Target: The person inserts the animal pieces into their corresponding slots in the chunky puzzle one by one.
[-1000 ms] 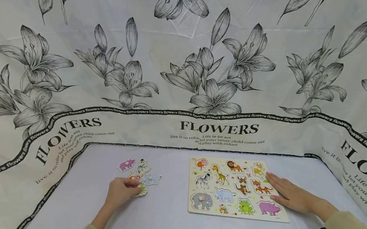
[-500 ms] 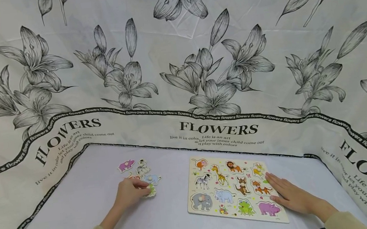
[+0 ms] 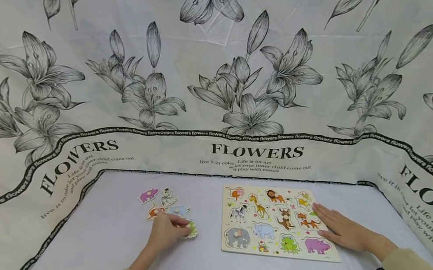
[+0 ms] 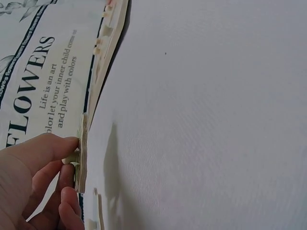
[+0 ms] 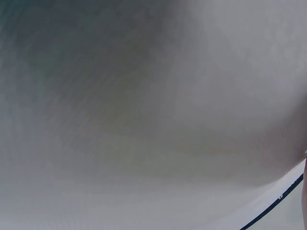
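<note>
Frog puzzle piece [image 3: 192,229], green, knobbed: one, in your left hand [image 3: 166,231].
Location: left of the animal puzzle board [image 3: 274,243], right and near of the monkey piece [image 3: 155,210]; grip: your left thumb and fingers pinch its knob [image 4: 71,157]; your right hand [image 3: 345,229] lies with fingers extended at the board's right edge; handling, as judged: pinch the knob firmly, hold the piece level, clear of its neighbours, and brace the board lightly.

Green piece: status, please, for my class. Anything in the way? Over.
Left hand pinching green piece, off the table. Right hand touching puzzle board edge. Other loose pieces near left hand; none seen between green piece and board.
</note>
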A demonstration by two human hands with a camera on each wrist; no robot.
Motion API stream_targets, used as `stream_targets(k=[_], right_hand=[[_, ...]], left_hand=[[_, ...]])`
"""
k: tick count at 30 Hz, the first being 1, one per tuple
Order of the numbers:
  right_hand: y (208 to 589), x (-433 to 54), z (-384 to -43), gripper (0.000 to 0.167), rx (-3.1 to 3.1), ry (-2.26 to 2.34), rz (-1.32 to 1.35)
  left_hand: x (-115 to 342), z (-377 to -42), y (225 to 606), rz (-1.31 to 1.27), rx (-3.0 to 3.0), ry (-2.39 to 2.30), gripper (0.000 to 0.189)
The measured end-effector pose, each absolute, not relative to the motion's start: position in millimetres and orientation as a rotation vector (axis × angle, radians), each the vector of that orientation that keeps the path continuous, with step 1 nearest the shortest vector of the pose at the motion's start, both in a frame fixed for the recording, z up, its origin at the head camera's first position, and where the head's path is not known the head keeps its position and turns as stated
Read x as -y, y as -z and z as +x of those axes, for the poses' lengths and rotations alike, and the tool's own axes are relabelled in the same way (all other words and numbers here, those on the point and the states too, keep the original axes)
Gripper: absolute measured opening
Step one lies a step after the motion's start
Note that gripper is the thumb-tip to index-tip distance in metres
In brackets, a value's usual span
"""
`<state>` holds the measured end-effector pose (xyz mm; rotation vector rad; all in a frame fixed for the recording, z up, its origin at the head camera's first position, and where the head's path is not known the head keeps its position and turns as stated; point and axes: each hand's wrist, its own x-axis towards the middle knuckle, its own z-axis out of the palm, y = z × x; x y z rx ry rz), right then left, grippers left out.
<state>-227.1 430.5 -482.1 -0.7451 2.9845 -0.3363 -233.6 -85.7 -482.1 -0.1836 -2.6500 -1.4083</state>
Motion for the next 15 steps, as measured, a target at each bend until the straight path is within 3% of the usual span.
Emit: stream_targets(k=[15], right_hand=[[481,-431,-228,0.071,-2.968,0.329,-0.696]], left_hand=[[49,-233,482,-0.374,2.655,1.456,0.01]])
